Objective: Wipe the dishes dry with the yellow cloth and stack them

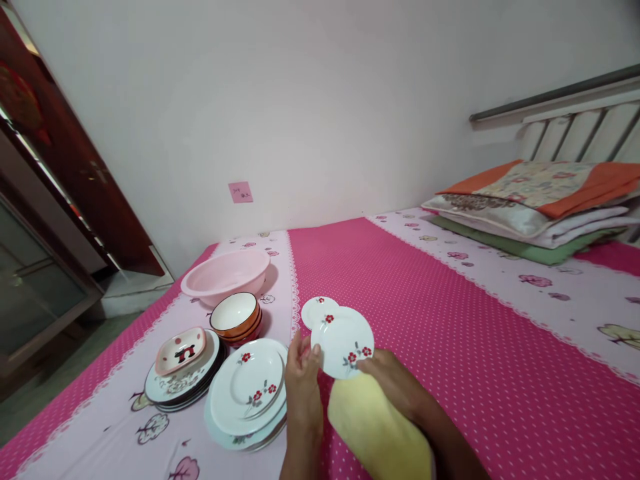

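Note:
I hold a small white plate with red flowers tilted up between both hands. My left hand grips its left rim with fingers curled. My right hand pinches its lower right rim, and a pale yellow cloth hangs below that hand. Behind the held plate lies another small flowered plate flat on the pink bedsheet. Just left of my left hand sits a stack of larger white flowered plates.
Further left stand a stack of dark-rimmed plates topped by a small pink square dish, orange bowls nested together and a pink plastic basin. Folded bedding lies at the far right. A dark door is on the left.

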